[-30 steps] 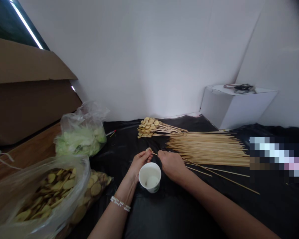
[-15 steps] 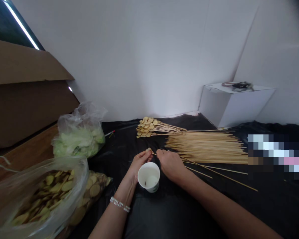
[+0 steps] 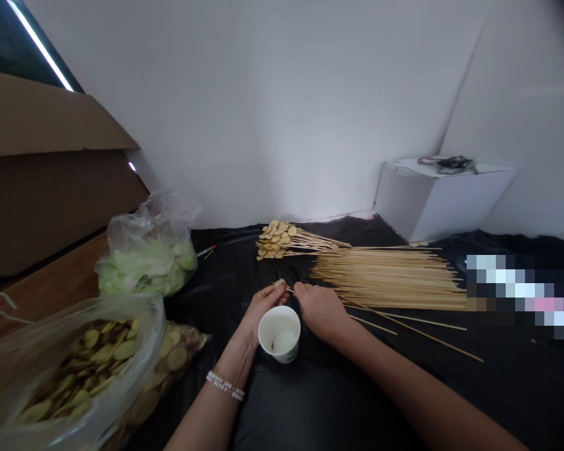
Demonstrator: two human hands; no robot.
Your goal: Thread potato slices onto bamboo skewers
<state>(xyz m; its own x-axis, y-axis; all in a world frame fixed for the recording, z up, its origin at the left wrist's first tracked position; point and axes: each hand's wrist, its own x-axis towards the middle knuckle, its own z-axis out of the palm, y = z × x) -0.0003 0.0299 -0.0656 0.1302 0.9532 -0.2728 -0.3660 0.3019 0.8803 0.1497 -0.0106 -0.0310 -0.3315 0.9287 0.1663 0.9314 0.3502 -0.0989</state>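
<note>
Both hands meet just beyond a white paper cup point(image 3: 279, 333): the left hand point(image 3: 262, 305) pinches a potato slice point(image 3: 280, 283) at its fingertips, presumably to steady it, while the right hand point(image 3: 320, 309) is closed around a bamboo skewer point(image 3: 418, 336), its tip at the slice. Spare skewers point(image 3: 390, 278) and finished ones point(image 3: 282, 239) lie beyond on the desk point(image 3: 310, 401).

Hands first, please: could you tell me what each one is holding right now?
Left hand: pinching a potato slice.
Right hand: closed on a bamboo skewer.
</note>
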